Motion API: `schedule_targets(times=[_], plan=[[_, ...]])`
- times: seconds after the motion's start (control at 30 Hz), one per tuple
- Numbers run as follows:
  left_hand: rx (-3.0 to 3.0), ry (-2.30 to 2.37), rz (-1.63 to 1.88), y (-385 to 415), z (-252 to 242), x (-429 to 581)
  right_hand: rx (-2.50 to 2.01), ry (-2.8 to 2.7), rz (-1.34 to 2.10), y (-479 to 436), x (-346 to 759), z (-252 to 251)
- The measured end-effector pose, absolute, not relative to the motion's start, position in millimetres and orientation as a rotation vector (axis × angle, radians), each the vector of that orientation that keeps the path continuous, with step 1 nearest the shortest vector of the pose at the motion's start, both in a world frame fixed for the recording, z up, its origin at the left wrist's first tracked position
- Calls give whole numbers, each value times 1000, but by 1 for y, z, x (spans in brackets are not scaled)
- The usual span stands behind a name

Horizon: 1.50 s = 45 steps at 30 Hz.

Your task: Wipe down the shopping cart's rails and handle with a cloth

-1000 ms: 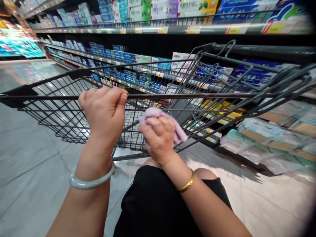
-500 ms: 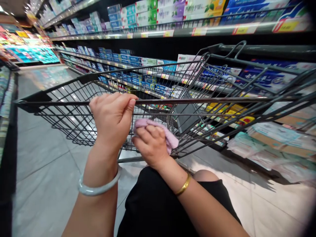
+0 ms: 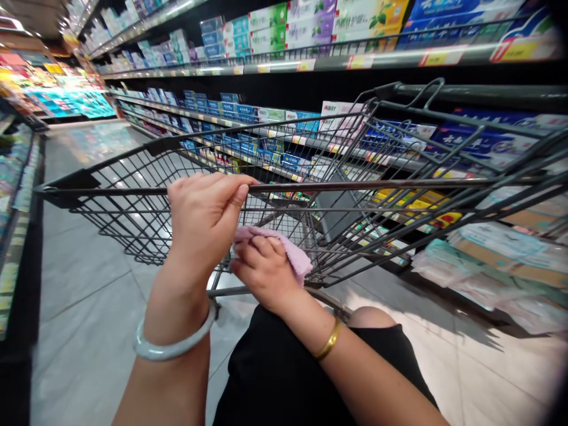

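Note:
My left hand (image 3: 206, 222) is closed over the top side rail of a dark wire shopping cart (image 3: 355, 187), its thumb lying along the rail. Lower and to its right, my right hand (image 3: 266, 269) grips a pink cloth (image 3: 296, 255) and presses it against the cart's wire side. Part of the cloth sticks out past my knuckles; the rest is hidden under my fingers. Inside the cart, a grey panel (image 3: 337, 207) shows through the wires near the handle end.
Shelves with boxed goods (image 3: 266, 29) run along the far side of the cart. Clear plastic packages (image 3: 492, 266) hang low at the right. Another shelf edge (image 3: 18, 248) stands at the left. Grey floor tiles (image 3: 84, 296) lie beside the cart, and my knees in black cloth (image 3: 284, 373) are below my hands.
My right hand and the pink cloth have moved slightly down and left along the wire side. My left hand keeps its hold on the rail. The view has shifted a little.

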<state>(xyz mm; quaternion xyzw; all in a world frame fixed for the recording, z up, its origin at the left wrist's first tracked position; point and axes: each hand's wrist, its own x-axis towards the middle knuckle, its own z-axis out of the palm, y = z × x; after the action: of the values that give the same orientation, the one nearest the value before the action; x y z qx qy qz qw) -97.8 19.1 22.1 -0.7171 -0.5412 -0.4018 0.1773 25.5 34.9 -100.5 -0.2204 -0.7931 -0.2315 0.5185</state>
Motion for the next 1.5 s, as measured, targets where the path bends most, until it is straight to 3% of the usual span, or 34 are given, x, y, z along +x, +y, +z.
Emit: schedule_targets(times=[0.2,0.43,0.67,0.9,1.5], plan=[[-2035,-1525,-1139,20,22,-96,-644,-1691,-517,32,32,-79],[-1986,-1530,-1128,21,21,-96,-495,-2078,-483,32,12,-113],[-1995,-1549,-1100,19,20,-94,-675,-1639,-523,32,35,-70],[-1983,-1547,-1143,19,19,-95,-477,-1957,-545,36,15,-109],[-1833,-1577,-1127,21,7,-84,-632,-1639,-481,32,57,-62]])
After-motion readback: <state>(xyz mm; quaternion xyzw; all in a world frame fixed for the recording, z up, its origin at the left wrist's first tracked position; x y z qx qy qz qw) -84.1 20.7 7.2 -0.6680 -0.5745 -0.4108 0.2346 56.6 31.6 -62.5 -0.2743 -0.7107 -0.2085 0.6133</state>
